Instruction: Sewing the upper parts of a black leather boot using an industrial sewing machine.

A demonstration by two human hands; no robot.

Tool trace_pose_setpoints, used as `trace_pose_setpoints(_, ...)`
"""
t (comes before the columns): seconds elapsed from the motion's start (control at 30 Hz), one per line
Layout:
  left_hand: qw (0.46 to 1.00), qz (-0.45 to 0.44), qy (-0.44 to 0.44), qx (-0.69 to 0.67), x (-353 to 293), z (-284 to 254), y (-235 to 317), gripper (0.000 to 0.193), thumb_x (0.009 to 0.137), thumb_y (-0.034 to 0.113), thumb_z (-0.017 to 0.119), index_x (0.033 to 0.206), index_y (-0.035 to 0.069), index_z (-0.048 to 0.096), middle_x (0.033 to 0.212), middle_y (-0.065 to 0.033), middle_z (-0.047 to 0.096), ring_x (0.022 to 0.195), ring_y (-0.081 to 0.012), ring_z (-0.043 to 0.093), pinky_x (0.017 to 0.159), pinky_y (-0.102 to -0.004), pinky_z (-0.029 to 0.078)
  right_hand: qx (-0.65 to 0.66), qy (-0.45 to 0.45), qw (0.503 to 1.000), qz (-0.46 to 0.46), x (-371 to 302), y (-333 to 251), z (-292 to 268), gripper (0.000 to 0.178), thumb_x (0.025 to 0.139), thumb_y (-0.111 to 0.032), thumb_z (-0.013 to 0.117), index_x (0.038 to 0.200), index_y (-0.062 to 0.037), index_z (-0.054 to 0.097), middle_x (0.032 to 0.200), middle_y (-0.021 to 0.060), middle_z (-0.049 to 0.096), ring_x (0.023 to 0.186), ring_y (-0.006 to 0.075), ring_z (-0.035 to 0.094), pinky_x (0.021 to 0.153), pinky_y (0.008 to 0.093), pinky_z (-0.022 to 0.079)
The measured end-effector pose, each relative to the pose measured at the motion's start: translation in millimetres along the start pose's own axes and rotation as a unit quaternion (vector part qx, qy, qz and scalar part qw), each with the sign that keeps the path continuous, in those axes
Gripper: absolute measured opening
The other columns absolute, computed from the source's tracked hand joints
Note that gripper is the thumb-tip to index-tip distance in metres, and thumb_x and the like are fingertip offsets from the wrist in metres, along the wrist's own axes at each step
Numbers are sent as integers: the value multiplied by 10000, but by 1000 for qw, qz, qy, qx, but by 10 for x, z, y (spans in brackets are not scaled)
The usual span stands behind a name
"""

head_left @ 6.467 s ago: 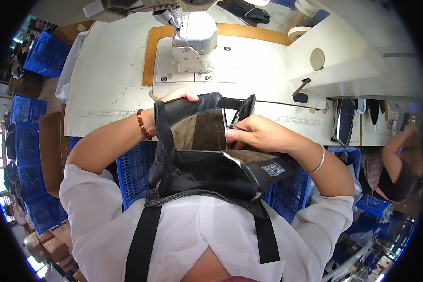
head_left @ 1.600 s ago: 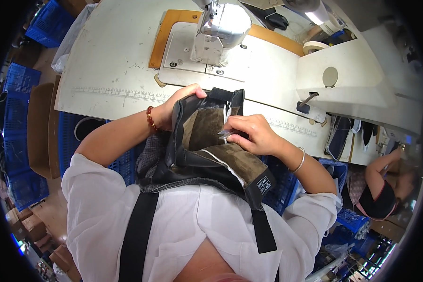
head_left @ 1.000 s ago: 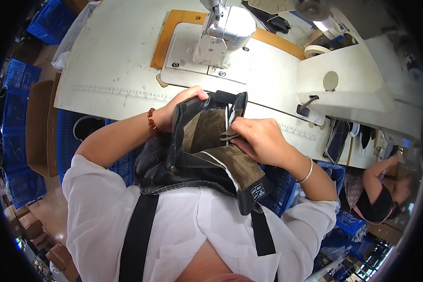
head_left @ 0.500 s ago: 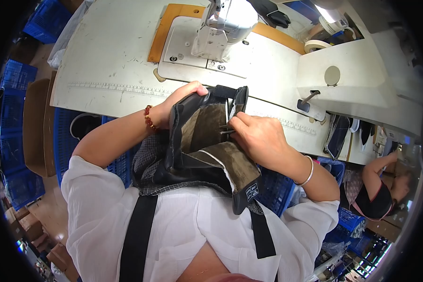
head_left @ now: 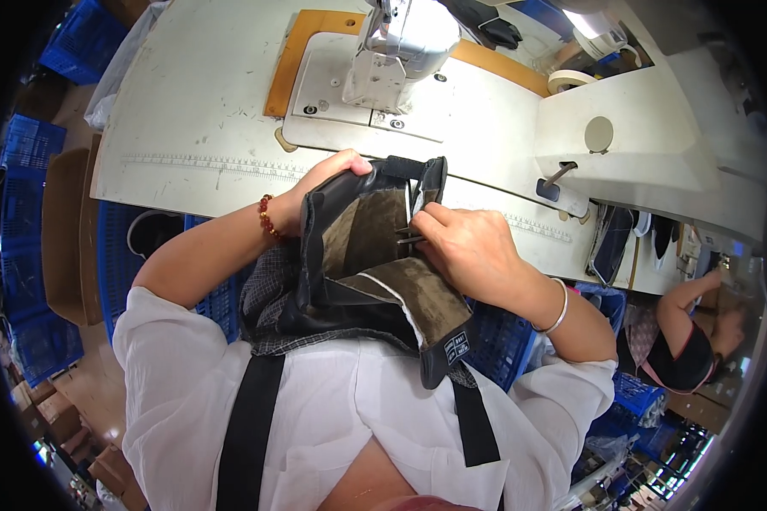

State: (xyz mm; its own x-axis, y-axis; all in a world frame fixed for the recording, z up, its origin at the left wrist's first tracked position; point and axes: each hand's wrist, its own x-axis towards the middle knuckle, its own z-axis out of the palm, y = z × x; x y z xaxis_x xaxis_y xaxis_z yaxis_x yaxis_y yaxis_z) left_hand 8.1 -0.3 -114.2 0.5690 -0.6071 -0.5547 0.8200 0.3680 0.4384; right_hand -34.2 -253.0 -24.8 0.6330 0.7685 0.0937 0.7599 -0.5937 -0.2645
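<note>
Left hand (head_left: 320,183) grips black piece (head_left: 366,255); right hand (head_left: 469,247) pinches, seemingly, snips (head_left: 407,236), over white table (head_left: 196,94).

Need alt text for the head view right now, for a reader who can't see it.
A person holds a black, brown-lined bag piece open at their chest: the left hand grips its top edge, and the right hand works small metal snips inside. Beyond lies a white table with a sewing machine.

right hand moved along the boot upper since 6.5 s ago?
Cannot tell: the camera shifted. The right hand is at the black boot upper's top edge, as before, holding small metal snips.
</note>
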Motion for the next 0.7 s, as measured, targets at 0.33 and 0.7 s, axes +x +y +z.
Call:
trace_pose_setpoints(0.33, 998, -33, -45, -23, -94, 182, 58, 327, 931, 262, 479, 1018, 3, 660, 979, -125, 716, 843, -212, 677, 864, -359, 537, 149, -40, 988, -13, 17, 258, 125, 206, 815, -184, 729, 961, -101, 611, 864, 53, 678, 749, 300, 681, 583, 420, 503)
trace_pose_setpoints(0.7, 994, -42, -76, -66, -54, 79, 46, 339, 912, 249, 493, 1026, -19, 667, 985, -129, 722, 847, -223, 683, 878, -356, 540, 235, -79, 969, 13, 8, 349, 186, 165, 863, -215, 704, 964, -114, 621, 866, 65, 704, 803, 297, 687, 633, 413, 494)
